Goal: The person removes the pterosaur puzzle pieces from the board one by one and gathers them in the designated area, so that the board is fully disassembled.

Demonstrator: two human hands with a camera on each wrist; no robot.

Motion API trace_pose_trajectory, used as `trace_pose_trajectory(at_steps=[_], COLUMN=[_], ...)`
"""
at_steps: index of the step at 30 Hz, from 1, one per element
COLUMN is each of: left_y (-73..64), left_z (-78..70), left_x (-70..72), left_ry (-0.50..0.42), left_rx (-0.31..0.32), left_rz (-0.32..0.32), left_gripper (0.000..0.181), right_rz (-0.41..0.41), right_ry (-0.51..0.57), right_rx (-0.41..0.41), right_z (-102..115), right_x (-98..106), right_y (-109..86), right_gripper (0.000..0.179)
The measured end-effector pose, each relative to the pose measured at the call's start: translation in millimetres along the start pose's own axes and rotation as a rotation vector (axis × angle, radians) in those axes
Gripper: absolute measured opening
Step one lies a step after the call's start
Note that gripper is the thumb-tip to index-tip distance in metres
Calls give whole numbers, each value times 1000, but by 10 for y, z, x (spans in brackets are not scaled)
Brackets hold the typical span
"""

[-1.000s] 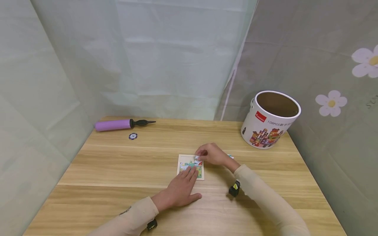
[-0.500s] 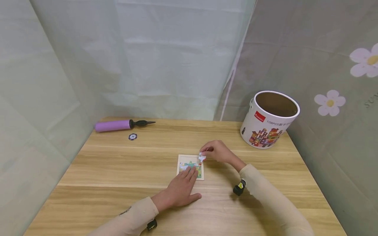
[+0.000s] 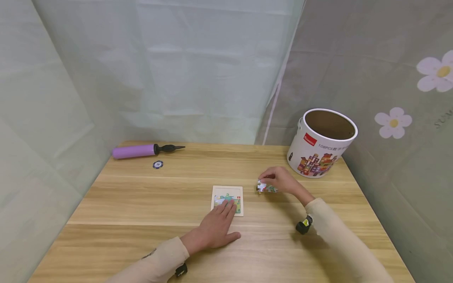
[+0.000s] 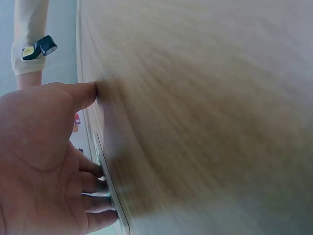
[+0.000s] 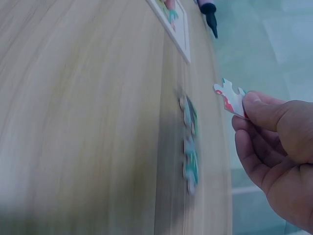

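Observation:
My left hand point(image 3: 216, 228) lies with straight fingers on the lower part of a jigsaw puzzle tray point(image 3: 216, 189), its thumb on the table. Several joined pieces fill the tray's lower part; the upper part is bare. To the right of the tray, my right hand point(image 3: 281, 181) pinches a white and red puzzle piece point(image 5: 231, 98) between thumb and fingertips, above the table. Below that piece, in the right wrist view, two loose puzzle pieces lie on the wood: one puzzle piece point(image 5: 190, 116) and a greener puzzle piece point(image 5: 190, 164). The left wrist view shows the left fingertips on the tray's edge point(image 4: 113, 188).
A white bucket point(image 3: 318, 153) stands at the back right of the wooden table point(image 3: 141, 204). At the back left lie a purple hand pump point(image 3: 136, 151) and a poker chip point(image 3: 157, 164). Fabric walls point(image 3: 209, 70) border the table.
My right hand has lifted the white and red puzzle piece from the tray's upper right and carried it right, over the loose pieces. The left hand has stayed on the tray.

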State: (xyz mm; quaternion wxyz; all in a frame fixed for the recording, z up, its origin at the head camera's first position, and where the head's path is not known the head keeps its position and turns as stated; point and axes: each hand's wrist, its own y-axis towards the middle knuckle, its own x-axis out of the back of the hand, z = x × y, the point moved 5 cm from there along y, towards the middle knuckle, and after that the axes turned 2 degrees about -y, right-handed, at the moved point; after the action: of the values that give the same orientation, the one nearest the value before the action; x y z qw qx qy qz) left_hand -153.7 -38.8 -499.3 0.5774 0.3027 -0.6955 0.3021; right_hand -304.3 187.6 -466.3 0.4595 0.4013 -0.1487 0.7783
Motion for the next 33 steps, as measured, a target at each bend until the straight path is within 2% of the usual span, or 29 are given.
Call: trace_pose_trajectory(at_steps=[7, 13, 20, 26, 33], left_y=[-8, -15, -14, -15, -3], left_z=[-5, -13, -9, -7, 2], left_x=[4, 16, 23, 18, -2], left_ry=[9, -1, -1, 5, 6], left_rx=[5, -1, 2, -7, 3], left_rz=[5, 0, 11, -2, 8], left_gripper=[83, 83, 83, 84, 84], right_rz=[-21, -53, -28, -3, 42], right_ry=[25, -62, -130, -143, -140], right_rx=[5, 24, 10, -13, 1], right_z=[-156, -287, -411, -494, -575], right_x=[171, 272, 312, 322, 287], right_y=[-155, -282, -360, -383, -394], right_gripper=[8, 7, 7, 8, 8])
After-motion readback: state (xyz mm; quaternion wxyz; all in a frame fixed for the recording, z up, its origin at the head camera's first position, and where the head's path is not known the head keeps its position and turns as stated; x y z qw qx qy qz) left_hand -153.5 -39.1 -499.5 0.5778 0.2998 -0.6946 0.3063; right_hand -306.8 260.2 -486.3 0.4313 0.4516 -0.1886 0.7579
